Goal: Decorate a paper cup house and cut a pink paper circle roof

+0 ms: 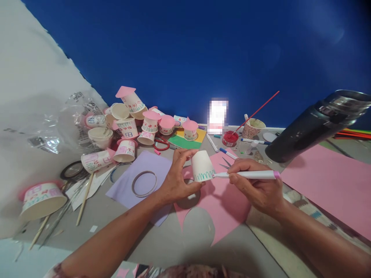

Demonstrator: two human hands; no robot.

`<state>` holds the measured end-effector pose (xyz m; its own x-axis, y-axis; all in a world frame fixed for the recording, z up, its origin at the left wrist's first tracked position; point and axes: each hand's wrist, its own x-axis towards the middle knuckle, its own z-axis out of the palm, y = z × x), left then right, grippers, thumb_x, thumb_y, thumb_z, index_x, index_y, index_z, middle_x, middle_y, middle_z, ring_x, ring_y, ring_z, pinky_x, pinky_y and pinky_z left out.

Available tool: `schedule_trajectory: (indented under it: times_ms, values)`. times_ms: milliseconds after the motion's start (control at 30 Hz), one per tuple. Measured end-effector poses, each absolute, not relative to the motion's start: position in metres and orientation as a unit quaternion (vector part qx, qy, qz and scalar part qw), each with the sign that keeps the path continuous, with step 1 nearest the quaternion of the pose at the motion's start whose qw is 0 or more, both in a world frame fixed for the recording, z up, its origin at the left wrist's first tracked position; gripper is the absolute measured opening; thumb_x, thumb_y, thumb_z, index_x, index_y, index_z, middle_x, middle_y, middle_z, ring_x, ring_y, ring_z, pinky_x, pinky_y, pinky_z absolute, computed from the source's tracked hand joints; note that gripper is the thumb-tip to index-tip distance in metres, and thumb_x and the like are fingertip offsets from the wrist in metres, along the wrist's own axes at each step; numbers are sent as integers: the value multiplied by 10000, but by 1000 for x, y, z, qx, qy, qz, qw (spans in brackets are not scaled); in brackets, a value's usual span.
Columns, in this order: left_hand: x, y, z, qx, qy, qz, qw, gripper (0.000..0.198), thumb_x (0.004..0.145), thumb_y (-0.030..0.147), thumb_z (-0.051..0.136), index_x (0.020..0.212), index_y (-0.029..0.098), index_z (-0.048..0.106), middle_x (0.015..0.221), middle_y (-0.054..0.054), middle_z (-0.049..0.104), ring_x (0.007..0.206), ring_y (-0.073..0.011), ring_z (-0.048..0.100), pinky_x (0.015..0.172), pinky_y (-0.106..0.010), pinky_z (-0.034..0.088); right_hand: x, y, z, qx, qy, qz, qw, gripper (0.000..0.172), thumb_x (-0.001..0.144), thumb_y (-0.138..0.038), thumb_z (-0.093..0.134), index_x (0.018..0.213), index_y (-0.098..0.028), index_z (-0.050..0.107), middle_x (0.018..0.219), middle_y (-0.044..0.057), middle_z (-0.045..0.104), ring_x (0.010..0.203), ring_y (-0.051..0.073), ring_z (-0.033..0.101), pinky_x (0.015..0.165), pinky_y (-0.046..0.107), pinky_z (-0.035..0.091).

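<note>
- Head view: I see fingers of the left hand (180, 175) gripping 1 upturned paper cup (202, 161) above the pink sheet (232, 204).
- On my feed, the right hand's (261, 191) fingers clasp a white marker (255, 175), tip at the green zigzag (204, 176).
- Outward on the bench (232, 258): a tape ring (133, 185) on lilac paper (121, 192), decorated cups (190, 133), a dark flask (307, 127).

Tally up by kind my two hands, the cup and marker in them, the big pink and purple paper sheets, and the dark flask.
Hands: left hand, right hand: 2
Cup: 1
Marker: 1
Pink paper: central pink sheet, right-side pink sheet: 2
Purple sheet: 1
Dark flask: 1
Total: 8
</note>
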<state>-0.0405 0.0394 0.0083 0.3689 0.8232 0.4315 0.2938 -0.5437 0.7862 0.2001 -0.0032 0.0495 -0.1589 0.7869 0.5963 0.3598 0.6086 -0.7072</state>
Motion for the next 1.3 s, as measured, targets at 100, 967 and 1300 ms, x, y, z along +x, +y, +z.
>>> schedule_trajectory:
  times_ms: [100, 967, 1300]
  values:
    - [-41, 40, 8, 768, 362, 428, 310, 778, 697, 219, 827, 1403, 273, 506, 1326, -110, 473, 1308, -343, 480, 1117, -529, 445, 200, -3, 51, -389, -735, 202, 518, 94, 908, -185, 676, 832, -206, 726, 715, 26, 743, 570, 154, 647, 512, 276, 491]
    - [-38, 37, 9, 781, 360, 417, 293, 764, 691, 246, 843, 1386, 267, 527, 1294, -109, 493, 1277, -358, 496, 1094, -532, 448, 195, -7, 50, -398, -741, 207, 500, 132, 901, -201, 657, 785, -214, 719, 700, 36, 739, 559, 162, 631, 502, 288, 463]
    - [-38, 34, 9, 788, 359, 405, 292, 751, 693, 249, 831, 1380, 251, 528, 1282, -116, 496, 1280, -349, 494, 1100, -523, 457, 191, -6, 51, -387, -760, 188, 487, 172, 897, -171, 627, 748, -217, 699, 664, 27, 721, 553, 159, 629, 514, 284, 468]
